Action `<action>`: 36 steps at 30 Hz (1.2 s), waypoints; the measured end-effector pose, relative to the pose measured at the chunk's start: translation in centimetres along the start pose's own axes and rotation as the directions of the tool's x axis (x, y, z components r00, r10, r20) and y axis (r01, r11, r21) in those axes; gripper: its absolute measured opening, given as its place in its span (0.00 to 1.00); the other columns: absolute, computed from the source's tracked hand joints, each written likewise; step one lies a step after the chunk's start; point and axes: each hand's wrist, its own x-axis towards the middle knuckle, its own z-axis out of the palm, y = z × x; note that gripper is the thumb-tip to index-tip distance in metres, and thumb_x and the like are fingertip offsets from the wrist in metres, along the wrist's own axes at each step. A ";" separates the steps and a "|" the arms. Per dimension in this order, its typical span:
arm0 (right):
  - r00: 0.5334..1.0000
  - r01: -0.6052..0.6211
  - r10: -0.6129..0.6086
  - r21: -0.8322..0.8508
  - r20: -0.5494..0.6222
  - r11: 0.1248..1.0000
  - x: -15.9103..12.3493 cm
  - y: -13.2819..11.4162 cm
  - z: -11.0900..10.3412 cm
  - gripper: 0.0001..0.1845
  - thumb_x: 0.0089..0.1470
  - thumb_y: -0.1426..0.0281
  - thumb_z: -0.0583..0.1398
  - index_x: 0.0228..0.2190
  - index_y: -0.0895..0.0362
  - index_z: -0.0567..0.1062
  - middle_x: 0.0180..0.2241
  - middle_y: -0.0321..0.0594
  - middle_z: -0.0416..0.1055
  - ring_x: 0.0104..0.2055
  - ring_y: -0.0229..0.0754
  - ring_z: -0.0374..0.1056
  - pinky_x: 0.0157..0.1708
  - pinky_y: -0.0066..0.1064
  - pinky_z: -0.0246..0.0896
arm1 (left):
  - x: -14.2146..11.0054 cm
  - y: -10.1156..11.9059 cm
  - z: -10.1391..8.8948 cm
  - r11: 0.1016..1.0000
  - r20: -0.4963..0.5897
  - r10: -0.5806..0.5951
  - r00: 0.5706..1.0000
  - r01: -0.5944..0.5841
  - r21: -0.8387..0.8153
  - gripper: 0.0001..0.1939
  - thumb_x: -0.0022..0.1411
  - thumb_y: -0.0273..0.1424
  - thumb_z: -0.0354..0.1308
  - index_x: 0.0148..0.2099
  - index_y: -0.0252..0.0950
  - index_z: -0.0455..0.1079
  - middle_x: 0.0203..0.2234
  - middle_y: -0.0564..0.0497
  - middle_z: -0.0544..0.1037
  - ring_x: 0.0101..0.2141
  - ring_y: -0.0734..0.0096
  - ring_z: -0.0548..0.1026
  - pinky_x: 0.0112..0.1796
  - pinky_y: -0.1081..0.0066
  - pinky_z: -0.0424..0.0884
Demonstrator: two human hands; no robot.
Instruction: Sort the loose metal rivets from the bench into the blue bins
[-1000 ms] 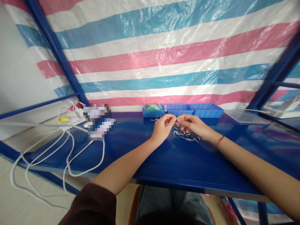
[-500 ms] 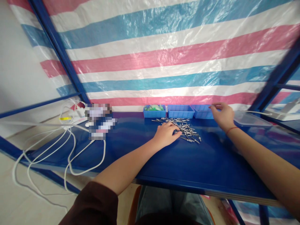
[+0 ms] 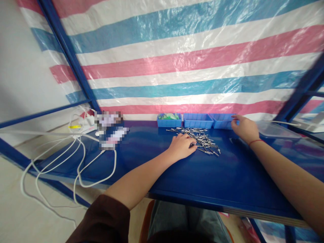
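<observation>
A loose heap of silvery metal pop rivets point(image 3: 205, 141) lies on the blue tabletop. My left hand point(image 3: 182, 145) rests at the heap's left side, its fingers curled down and its thumb and index finger closed around a rivet at the edge. Farther right, my right hand point(image 3: 245, 129) hovers at the right blue bin point(image 3: 221, 121), thumb and fingertips apart over its right end with nothing visible between them. That end of the bin is partly hidden by the hand.
Beside it stand a middle blue bin point(image 3: 198, 121) and a left blue bin point(image 3: 169, 122) holding green and clear plastic bags. A clear plastic lid point(image 3: 278, 130) lies at right. White cables point(image 3: 80, 162) loop over the table's left end, near blurred-out items.
A thin rivet showing at my right fingertips over the right bin is gone, and those fingers have parted. My left hand stays at the heap, its fingers drawn in slightly. The view shifted slightly.
</observation>
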 end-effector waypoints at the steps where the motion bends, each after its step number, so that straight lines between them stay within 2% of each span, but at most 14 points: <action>1: 1.000 0.014 -0.014 0.015 -0.011 1.000 -0.1 -0.1 0.0 0.22 0.56 0.67 0.49 0.49 0.60 0.70 0.44 0.55 0.73 0.41 0.52 0.68 0.38 0.36 0.55 | 0.0 0.0 0.0 1.000 0.000 0.001 1.000 -0.001 0.002 0.14 0.61 0.39 0.51 0.45 0.43 0.73 0.45 0.49 0.74 0.47 0.57 0.68 0.46 0.56 0.66; 10: 0.997 0.071 -0.070 0.033 -0.030 0.997 -0.4 -0.6 0.4 0.22 0.55 0.66 0.51 0.49 0.60 0.69 0.45 0.53 0.71 0.45 0.51 0.68 0.42 0.36 0.59 | 0.0 0.0 -0.1 1.000 0.012 -0.002 1.000 0.002 0.013 0.15 0.62 0.39 0.50 0.46 0.43 0.72 0.45 0.49 0.74 0.47 0.56 0.68 0.46 0.57 0.66; 19: 0.997 0.063 -0.064 0.035 0.029 0.997 -0.4 -0.6 0.6 0.22 0.55 0.65 0.52 0.50 0.59 0.68 0.47 0.54 0.69 0.49 0.52 0.65 0.46 0.38 0.59 | 0.1 -0.1 0.1 1.000 -0.002 0.006 1.000 -0.005 0.018 0.14 0.62 0.39 0.51 0.46 0.44 0.72 0.45 0.49 0.74 0.47 0.57 0.68 0.46 0.57 0.66; 36: 0.993 0.075 -0.076 0.015 0.091 0.997 -0.7 -0.8 0.7 0.23 0.56 0.63 0.51 0.50 0.59 0.68 0.50 0.57 0.66 0.49 0.54 0.65 0.45 0.40 0.58 | 0.0 -0.1 0.1 1.000 0.007 0.007 1.000 -0.007 0.017 0.14 0.62 0.39 0.50 0.46 0.44 0.72 0.45 0.49 0.74 0.47 0.57 0.68 0.47 0.56 0.66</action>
